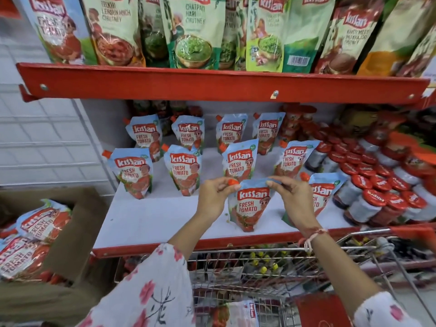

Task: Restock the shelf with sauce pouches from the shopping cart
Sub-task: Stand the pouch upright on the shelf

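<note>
A blue and red tomato sauce pouch point(249, 207) stands upright near the front of the white shelf point(146, 220). My left hand point(215, 195) pinches its red cap at the top left corner. My right hand point(291, 197) pinches its top right corner. Several identical pouches point(182, 169) stand in rows behind it on the same shelf, and one more pouch point(323, 194) stands just to its right. The wire shopping cart point(271, 265) is below my arms, with a pouch point(245, 313) lying in its basket.
A cardboard box point(70, 232) at the left holds several more tomato pouches point(40, 223). Red-lidded jars point(377, 185) fill the shelf's right side. The red shelf above point(212, 84) carries green chutney pouches point(195, 31).
</note>
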Demonstrator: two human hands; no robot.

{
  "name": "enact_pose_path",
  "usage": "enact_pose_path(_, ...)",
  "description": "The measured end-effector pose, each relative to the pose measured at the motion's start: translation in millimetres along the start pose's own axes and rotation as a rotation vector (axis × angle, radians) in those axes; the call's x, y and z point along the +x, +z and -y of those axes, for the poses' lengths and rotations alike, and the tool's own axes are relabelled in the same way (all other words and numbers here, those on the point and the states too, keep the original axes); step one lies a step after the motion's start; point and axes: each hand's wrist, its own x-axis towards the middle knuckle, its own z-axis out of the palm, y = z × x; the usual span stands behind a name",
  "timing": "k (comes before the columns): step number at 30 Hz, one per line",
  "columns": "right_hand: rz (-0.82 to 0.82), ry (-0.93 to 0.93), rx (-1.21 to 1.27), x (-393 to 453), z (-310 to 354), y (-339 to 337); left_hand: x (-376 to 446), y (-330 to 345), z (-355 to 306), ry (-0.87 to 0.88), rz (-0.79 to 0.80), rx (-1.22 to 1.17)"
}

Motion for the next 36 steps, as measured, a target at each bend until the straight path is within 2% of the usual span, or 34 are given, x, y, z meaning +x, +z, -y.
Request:
enact_pose_path(14, -0.018, -0.034, -0.113, -13.1, 2.4, -2.5, -16.4, -2.0, 3.1, 0.015, 0.001, 0.065)
enact_pose_path(17, -0.111, -0.171, -0.248, -29.6, 14.7, 5.6, -35.4, -16.1, 4.1, 0.006, -0.014, 0.097)
enact_pose_path(21, -0.144, -0.407, -0.258, -74.0, 32.9, 41.3, -82.4, -49.3, 24.7, 0.029, -0.124, 0.225)
enact_pose_path(23, -0.039, -0.483, -0.277, -101.6, 26.8, 65.7, -110.5, -66.2, 39.9, 0.023, -0.134, 0.302)
enact_pose_path(26, 0.317, -0.408, -0.308, -142.5, 0.7, 101.1, -150.1, -91.2, 75.4, -0.06, -0.101, 0.51)
enact_pose_path(30, 0.839, -0.154, -0.395, -180.1, -31.0, 141.8, -190.9, -114.2, 135.0, -0.412, 0.039, 0.729)
enact_pose_path(33, 1.026, -0.098, -0.511, -189.0, -42.3, 170.2, -207.4, -120.7, 172.3, -0.603, 0.222, 1.005)
enact_pose_path(36, 1.114, -0.113, -0.646, -195.3, -50.9, 197.5, -216.3, -122.6, 198.7, -0.627, 0.317, 1.155)
